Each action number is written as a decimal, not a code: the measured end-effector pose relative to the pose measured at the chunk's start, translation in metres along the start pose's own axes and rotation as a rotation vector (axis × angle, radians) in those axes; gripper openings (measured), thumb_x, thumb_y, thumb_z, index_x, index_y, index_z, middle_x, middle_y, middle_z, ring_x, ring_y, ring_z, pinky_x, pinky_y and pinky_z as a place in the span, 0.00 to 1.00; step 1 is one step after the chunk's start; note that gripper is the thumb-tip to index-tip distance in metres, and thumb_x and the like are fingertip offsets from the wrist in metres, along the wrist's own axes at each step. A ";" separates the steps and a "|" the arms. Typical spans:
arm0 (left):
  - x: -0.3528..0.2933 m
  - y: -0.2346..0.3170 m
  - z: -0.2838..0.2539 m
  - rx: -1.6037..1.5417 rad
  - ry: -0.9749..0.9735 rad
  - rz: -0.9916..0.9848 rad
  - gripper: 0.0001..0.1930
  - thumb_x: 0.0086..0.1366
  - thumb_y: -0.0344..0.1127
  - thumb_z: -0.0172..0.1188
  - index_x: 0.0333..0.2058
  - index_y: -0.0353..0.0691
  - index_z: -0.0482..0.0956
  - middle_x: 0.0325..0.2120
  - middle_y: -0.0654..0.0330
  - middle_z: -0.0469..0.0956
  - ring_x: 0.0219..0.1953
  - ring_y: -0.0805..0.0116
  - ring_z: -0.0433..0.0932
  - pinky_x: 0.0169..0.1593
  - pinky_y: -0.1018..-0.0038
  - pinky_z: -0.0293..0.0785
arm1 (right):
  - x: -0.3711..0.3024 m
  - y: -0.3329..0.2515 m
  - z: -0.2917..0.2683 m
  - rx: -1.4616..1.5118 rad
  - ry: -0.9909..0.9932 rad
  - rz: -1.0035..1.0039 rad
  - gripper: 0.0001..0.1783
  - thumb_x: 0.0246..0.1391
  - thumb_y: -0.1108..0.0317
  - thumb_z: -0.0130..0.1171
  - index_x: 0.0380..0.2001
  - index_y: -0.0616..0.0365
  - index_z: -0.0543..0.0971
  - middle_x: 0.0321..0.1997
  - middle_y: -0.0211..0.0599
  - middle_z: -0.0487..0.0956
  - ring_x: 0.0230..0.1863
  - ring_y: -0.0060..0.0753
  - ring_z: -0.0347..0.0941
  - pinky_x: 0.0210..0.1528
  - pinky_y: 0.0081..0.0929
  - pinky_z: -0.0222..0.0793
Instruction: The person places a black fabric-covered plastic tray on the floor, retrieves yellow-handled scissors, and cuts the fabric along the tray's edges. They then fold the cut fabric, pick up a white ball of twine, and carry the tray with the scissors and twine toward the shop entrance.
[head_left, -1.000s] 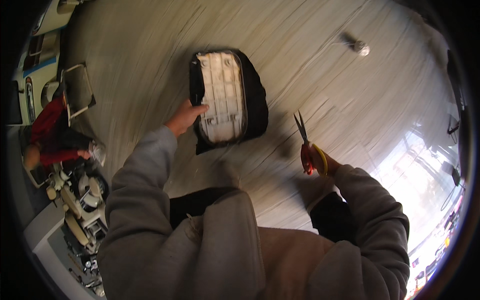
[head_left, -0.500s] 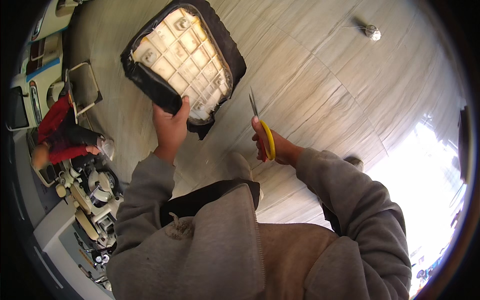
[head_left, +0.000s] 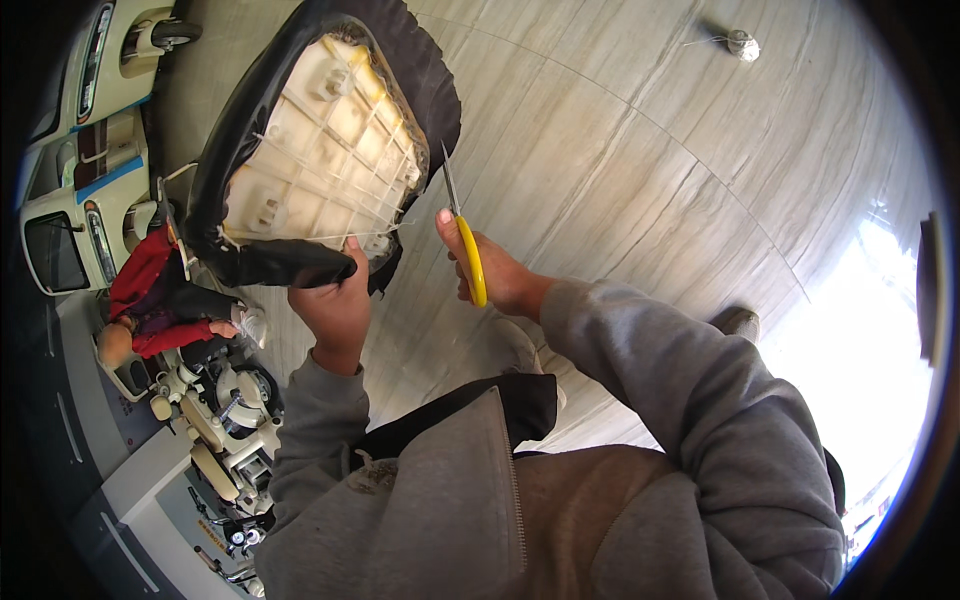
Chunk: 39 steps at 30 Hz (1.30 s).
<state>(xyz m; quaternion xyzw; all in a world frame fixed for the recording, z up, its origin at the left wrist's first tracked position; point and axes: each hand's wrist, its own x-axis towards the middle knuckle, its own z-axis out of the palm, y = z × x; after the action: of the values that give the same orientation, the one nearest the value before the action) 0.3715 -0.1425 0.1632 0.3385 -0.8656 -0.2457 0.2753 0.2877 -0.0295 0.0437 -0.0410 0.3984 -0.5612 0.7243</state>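
Scissors with yellow handle (head_left: 473, 262) in curled right hand (head_left: 498, 275), near centre toward twelve o'clock. Black-covered seat pad (head_left: 310, 165) at half past ten, lower edge gripped by left hand (head_left: 335, 315) at nine; cover's ragged right edge just beside blade tips, contact unclear. Roomy stretch of floor (head_left: 620, 190) from twelve to three; white ball (head_left: 742, 45) at half past one. Farther off, red-sleeved person (head_left: 150, 285) at nine, cream vehicles (head_left: 115, 85) at ten; orange marks (head_left: 213, 537) between seven and eight, too small to read.

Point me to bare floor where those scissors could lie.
The widest bare patch is floor between the scissors, the white ball and the right sleeve. It's crowded leftward: the seat beside the scissors, then the person in red and scooters.
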 end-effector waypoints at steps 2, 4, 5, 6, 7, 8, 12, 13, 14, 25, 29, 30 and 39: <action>0.000 0.007 0.001 -0.044 0.052 -0.012 0.11 0.57 0.22 0.64 0.17 0.29 0.76 0.16 0.66 0.76 0.23 0.82 0.71 0.31 0.81 0.68 | 0.005 -0.001 0.002 -0.046 0.028 -0.034 0.47 0.47 0.18 0.35 0.32 0.59 0.65 0.21 0.30 0.60 0.21 0.24 0.60 0.27 0.28 0.68; -0.003 0.010 0.007 -0.118 0.105 -0.002 0.10 0.57 0.22 0.64 0.18 0.29 0.76 0.17 0.66 0.76 0.23 0.82 0.71 0.32 0.81 0.68 | 0.010 -0.001 0.000 -0.087 0.048 -0.073 0.47 0.48 0.18 0.34 0.32 0.61 0.67 0.22 0.32 0.62 0.22 0.25 0.63 0.28 0.30 0.71; -0.006 0.009 0.012 -0.068 0.025 -0.008 0.09 0.57 0.22 0.63 0.19 0.29 0.76 0.18 0.65 0.77 0.24 0.81 0.71 0.32 0.81 0.68 | 0.011 0.004 -0.011 -0.107 0.060 -0.079 0.48 0.48 0.18 0.34 0.31 0.62 0.68 0.23 0.33 0.63 0.22 0.26 0.65 0.29 0.31 0.73; -0.007 0.009 0.012 -0.065 0.006 0.006 0.07 0.57 0.22 0.63 0.22 0.28 0.76 0.20 0.64 0.77 0.25 0.81 0.71 0.33 0.81 0.68 | 0.010 0.004 -0.014 -0.134 0.075 -0.082 0.48 0.48 0.19 0.34 0.31 0.62 0.68 0.23 0.34 0.64 0.23 0.27 0.66 0.30 0.32 0.74; -0.008 0.007 0.012 -0.071 -0.009 0.027 0.05 0.58 0.22 0.63 0.24 0.28 0.77 0.22 0.63 0.78 0.26 0.80 0.72 0.34 0.80 0.69 | 0.012 0.008 -0.017 -0.157 0.111 -0.075 0.49 0.48 0.19 0.34 0.31 0.63 0.69 0.24 0.35 0.65 0.24 0.28 0.68 0.31 0.33 0.76; -0.007 0.005 0.013 -0.084 -0.001 0.016 0.04 0.58 0.22 0.62 0.27 0.28 0.76 0.24 0.62 0.78 0.27 0.80 0.72 0.35 0.80 0.69 | 0.012 0.011 -0.018 -0.171 0.160 -0.118 0.47 0.50 0.21 0.35 0.28 0.64 0.69 0.23 0.40 0.67 0.25 0.33 0.68 0.32 0.37 0.72; -0.005 -0.004 0.010 -0.125 -0.023 -0.020 0.10 0.59 0.21 0.60 0.40 0.27 0.72 0.35 0.58 0.78 0.35 0.76 0.73 0.41 0.80 0.69 | 0.006 0.024 -0.019 -0.205 0.300 -0.187 0.44 0.55 0.27 0.39 0.23 0.67 0.71 0.20 0.49 0.71 0.26 0.42 0.70 0.34 0.42 0.65; -0.005 -0.006 0.010 -0.124 -0.044 -0.034 0.13 0.60 0.21 0.59 0.43 0.27 0.71 0.37 0.57 0.77 0.37 0.76 0.73 0.43 0.79 0.69 | 0.004 0.026 -0.022 -0.217 0.303 -0.182 0.43 0.56 0.28 0.40 0.24 0.67 0.71 0.21 0.48 0.72 0.26 0.42 0.70 0.33 0.41 0.66; -0.005 -0.008 0.010 -0.178 -0.036 -0.062 0.14 0.60 0.21 0.59 0.45 0.27 0.70 0.39 0.56 0.77 0.39 0.75 0.73 0.45 0.79 0.68 | 0.001 0.028 -0.025 -0.213 0.290 -0.194 0.42 0.56 0.29 0.42 0.24 0.67 0.71 0.21 0.47 0.71 0.27 0.41 0.70 0.33 0.40 0.66; 0.011 -0.069 0.057 -0.725 -0.296 -0.603 0.21 0.63 0.29 0.58 0.54 0.30 0.70 0.50 0.58 0.75 0.50 0.71 0.73 0.55 0.74 0.65 | -0.066 0.046 -0.086 -0.370 0.375 0.041 0.38 0.56 0.33 0.48 0.29 0.66 0.70 0.21 0.42 0.72 0.19 0.33 0.73 0.22 0.31 0.71; -0.009 -0.105 0.107 -0.863 -0.425 -0.975 0.18 0.62 0.34 0.61 0.49 0.34 0.73 0.43 0.59 0.77 0.43 0.69 0.76 0.45 0.71 0.73 | -0.090 0.053 -0.120 -0.377 0.433 0.151 0.39 0.57 0.33 0.47 0.30 0.68 0.70 0.22 0.41 0.72 0.20 0.34 0.74 0.22 0.30 0.74; -0.016 -0.113 0.119 -0.877 -0.441 -1.029 0.18 0.62 0.34 0.62 0.49 0.34 0.73 0.43 0.60 0.77 0.42 0.69 0.76 0.45 0.71 0.73 | -0.094 0.055 -0.128 -0.385 0.445 0.172 0.39 0.57 0.33 0.47 0.30 0.69 0.70 0.21 0.41 0.71 0.20 0.35 0.74 0.22 0.30 0.74; -0.040 -0.140 0.154 -0.600 -0.507 -0.990 0.26 0.60 0.45 0.64 0.52 0.34 0.72 0.48 0.57 0.75 0.46 0.66 0.75 0.48 0.66 0.71 | -0.111 0.055 -0.166 -0.341 0.444 0.326 0.37 0.56 0.31 0.47 0.24 0.62 0.68 0.17 0.30 0.65 0.17 0.25 0.68 0.21 0.28 0.75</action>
<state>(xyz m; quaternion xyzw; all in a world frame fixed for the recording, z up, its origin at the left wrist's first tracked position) 0.3606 -0.1679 -0.0473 0.5383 -0.5382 -0.6485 -0.0019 0.2210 0.1485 -0.0381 0.0258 0.6363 -0.3580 0.6828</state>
